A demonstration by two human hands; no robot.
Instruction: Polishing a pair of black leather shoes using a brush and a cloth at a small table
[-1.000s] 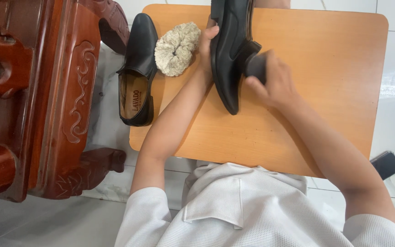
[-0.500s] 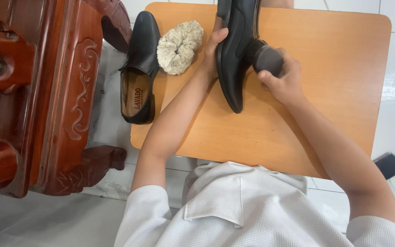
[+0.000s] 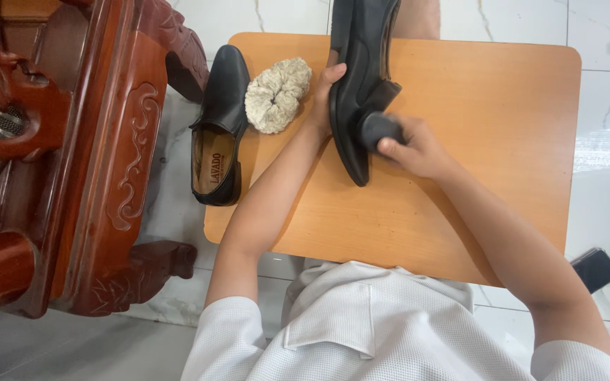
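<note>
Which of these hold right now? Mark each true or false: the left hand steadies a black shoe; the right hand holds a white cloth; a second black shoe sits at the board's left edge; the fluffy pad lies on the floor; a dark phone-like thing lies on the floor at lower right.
1. The left hand steadies the black shoe. True.
2. The right hand holds a white cloth. False: it presses a dark round applicator against the shoe.
3. A second shoe sits at the wooden board's left edge. True.
4. The fluffy pad lies on the floor. False: it rests on the board.
5. A dark flat object lies on the floor, lower right. True.
</note>
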